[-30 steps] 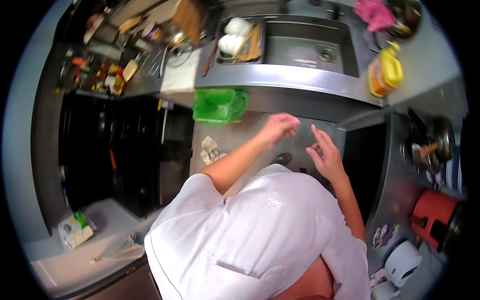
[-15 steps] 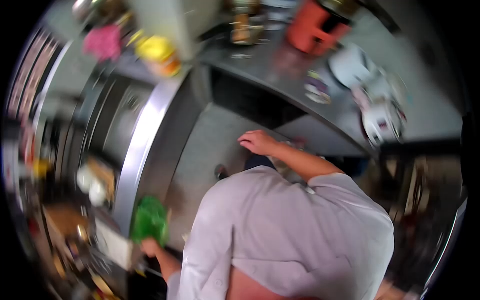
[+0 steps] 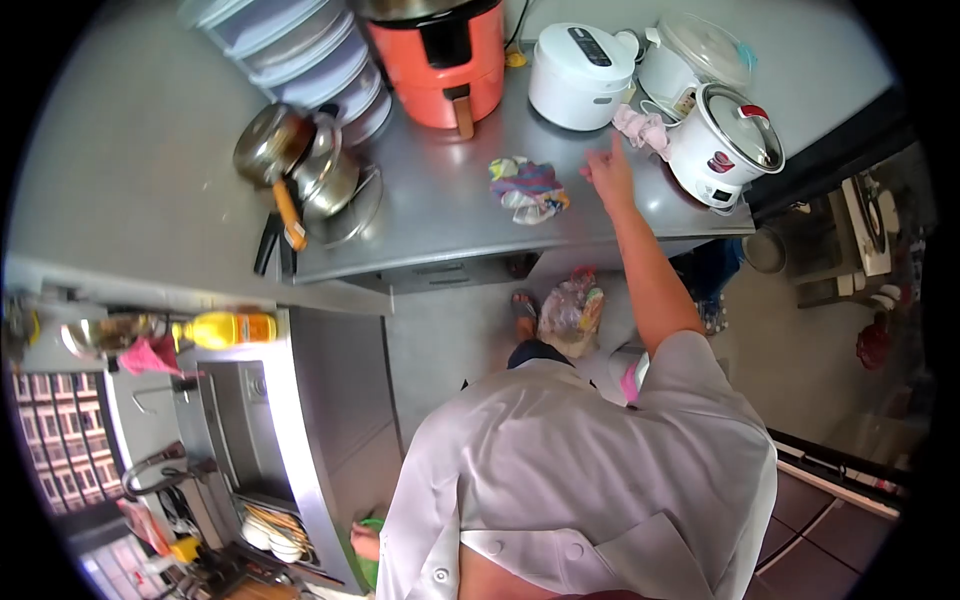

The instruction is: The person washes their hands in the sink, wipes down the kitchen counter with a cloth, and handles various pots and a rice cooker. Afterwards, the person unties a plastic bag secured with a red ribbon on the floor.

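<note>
R hand (image 3: 610,178) empty, fingers apart, over desk (image 3: 430,215) nr pink cloth (image 3: 643,128), contact unclear; cloth lies btwn white cookers (image 3: 580,80), prob. kept handy for wiping. L hand (image 3: 364,541) low at green container (image 3: 369,574), mostly hidden, can't tell grip; prob. side-held, leaving R hand free.

Green basket (image 3: 369,574), pink cloth (image 3: 643,130)

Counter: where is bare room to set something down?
Free: counter between metal pots and patterned cloth, in front of fryer. Smaller patch: between that cloth and white pot, partly behind the right hand. Crowded: around rice cooker, pink rag and white pot.
</note>
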Demonstrator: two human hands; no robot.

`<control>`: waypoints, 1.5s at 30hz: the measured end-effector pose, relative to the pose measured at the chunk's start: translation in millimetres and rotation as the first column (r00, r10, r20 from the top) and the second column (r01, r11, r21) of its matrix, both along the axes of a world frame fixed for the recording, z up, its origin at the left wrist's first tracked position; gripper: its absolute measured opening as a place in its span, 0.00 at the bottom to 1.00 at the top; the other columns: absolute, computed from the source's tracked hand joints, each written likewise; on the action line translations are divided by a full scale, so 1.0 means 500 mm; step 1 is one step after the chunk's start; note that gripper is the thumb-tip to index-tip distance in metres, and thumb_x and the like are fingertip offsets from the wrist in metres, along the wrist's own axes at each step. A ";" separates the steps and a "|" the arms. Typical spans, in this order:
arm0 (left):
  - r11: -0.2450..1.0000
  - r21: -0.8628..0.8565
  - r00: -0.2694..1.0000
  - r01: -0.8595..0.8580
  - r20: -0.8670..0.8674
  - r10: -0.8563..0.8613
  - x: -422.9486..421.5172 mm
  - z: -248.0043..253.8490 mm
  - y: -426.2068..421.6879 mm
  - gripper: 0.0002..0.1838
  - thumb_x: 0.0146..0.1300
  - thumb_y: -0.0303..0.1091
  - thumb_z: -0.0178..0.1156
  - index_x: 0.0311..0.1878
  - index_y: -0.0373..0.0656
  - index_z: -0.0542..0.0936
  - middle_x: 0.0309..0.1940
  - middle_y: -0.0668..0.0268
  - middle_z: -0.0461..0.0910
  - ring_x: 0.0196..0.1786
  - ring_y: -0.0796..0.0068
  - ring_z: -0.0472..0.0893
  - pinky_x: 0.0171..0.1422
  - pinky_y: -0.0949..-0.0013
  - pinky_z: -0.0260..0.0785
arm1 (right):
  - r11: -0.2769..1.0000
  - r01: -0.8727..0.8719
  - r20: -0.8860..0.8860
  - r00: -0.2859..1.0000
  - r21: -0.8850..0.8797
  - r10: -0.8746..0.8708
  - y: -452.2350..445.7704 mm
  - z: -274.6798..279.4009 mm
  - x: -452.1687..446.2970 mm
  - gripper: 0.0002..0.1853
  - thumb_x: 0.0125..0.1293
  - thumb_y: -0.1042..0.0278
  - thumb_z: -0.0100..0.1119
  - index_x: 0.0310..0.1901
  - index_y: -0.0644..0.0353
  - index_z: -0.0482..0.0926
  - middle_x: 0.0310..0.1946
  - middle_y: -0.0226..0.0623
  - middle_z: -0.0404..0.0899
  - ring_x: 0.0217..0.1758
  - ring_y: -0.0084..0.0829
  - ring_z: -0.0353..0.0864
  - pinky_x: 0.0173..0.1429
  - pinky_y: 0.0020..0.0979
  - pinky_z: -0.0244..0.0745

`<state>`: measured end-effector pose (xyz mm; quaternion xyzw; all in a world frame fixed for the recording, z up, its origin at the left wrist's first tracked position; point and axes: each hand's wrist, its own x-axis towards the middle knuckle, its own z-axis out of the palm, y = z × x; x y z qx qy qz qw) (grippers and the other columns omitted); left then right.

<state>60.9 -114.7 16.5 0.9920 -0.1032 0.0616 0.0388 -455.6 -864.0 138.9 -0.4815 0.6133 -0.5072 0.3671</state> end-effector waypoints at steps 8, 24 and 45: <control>0.650 -0.665 0.691 0.367 -0.273 -0.670 -0.224 0.246 -0.768 0.11 0.72 0.22 0.51 0.52 0.35 0.79 0.27 0.65 0.77 0.31 0.78 0.75 0.39 0.72 0.72 | 0.997 -0.020 -0.024 0.999 0.075 0.022 -0.172 -0.011 -0.011 0.49 0.66 0.68 0.60 0.80 0.59 0.37 0.31 0.37 0.83 0.25 0.31 0.85 0.38 0.32 0.80; 0.072 -0.671 0.005 0.738 -0.102 -0.995 -0.713 0.429 -1.861 0.18 0.70 0.44 0.58 0.44 0.36 0.83 0.37 0.47 0.85 0.41 0.45 0.85 0.50 0.51 0.76 | 0.998 0.046 -0.451 0.890 -0.049 -0.063 -0.426 0.135 -0.251 0.18 0.70 0.52 0.61 0.45 0.61 0.83 0.33 0.42 0.86 0.35 0.40 0.85 0.42 0.36 0.78; 0.155 -0.544 0.011 0.824 -0.258 -0.966 -0.796 0.454 -2.095 0.18 0.53 0.34 0.61 0.46 0.38 0.85 0.47 0.45 0.84 0.56 0.47 0.82 0.63 0.54 0.73 | 0.997 -0.020 -0.558 0.828 0.079 0.061 -0.539 0.204 -0.254 0.16 0.61 0.61 0.64 0.49 0.57 0.83 0.43 0.48 0.85 0.48 0.50 0.84 0.55 0.46 0.77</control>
